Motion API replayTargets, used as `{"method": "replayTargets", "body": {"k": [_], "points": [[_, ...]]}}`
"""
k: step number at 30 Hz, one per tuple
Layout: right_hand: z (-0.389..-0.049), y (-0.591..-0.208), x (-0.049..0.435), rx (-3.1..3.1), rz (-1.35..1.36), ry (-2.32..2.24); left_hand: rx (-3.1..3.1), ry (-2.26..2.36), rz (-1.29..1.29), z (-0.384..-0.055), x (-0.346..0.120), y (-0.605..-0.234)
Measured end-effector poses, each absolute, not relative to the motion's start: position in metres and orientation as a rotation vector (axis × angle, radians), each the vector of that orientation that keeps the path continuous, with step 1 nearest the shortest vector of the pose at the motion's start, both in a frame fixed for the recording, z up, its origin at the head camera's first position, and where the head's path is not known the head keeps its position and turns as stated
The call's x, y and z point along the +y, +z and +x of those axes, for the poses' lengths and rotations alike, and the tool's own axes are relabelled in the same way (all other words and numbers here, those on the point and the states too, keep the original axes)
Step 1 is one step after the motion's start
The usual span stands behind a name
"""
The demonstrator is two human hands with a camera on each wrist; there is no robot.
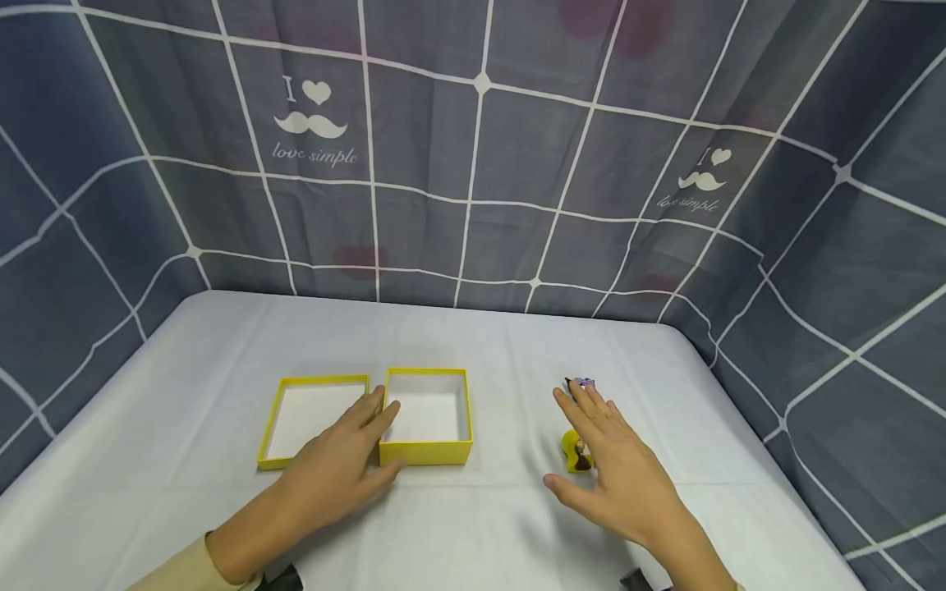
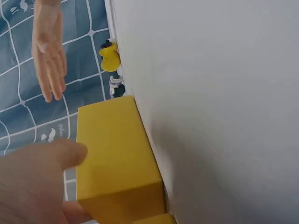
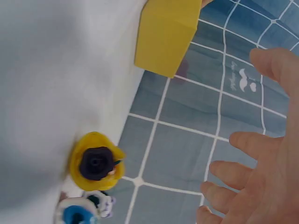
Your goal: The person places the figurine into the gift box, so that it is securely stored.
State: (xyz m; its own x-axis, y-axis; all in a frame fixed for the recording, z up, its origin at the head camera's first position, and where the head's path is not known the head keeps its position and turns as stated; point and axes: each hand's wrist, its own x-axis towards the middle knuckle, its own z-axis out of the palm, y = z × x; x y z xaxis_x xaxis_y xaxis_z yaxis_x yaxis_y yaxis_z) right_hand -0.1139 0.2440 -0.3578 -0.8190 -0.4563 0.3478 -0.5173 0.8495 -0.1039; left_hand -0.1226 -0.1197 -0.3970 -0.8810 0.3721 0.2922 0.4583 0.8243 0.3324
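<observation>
While in the head view the spread left hand [image 1: 336, 464] is reaching to the box [image 1: 426, 454] from eight o'clock, the straight-fingered right hand [image 1: 619, 472] is hovering by the yellow figurine [image 1: 570, 446]; the left-wrist view is putting it at the box's twelve, the right-wrist at that hand's nine.

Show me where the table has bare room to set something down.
Bare table: between box and toys; behind the box, toward the curtain; left of the lid. Crowded: between lid and box, by the left hand, and around the toys, by the right hand.
</observation>
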Motion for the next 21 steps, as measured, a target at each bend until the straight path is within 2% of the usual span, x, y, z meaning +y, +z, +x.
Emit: {"method": "replayTargets", "body": {"k": [14,21], "points": [[-0.105,-0.379,0.273,-2.861,0.544,0.559,-2.731,-0.609,-0.611,-0.13,-0.118,-0.397],[-0.119,-0.394,0.294,-2.833,0.475,0.634,-2.753,-0.611,-0.609,-0.128,-0.117,-0.399]]}}
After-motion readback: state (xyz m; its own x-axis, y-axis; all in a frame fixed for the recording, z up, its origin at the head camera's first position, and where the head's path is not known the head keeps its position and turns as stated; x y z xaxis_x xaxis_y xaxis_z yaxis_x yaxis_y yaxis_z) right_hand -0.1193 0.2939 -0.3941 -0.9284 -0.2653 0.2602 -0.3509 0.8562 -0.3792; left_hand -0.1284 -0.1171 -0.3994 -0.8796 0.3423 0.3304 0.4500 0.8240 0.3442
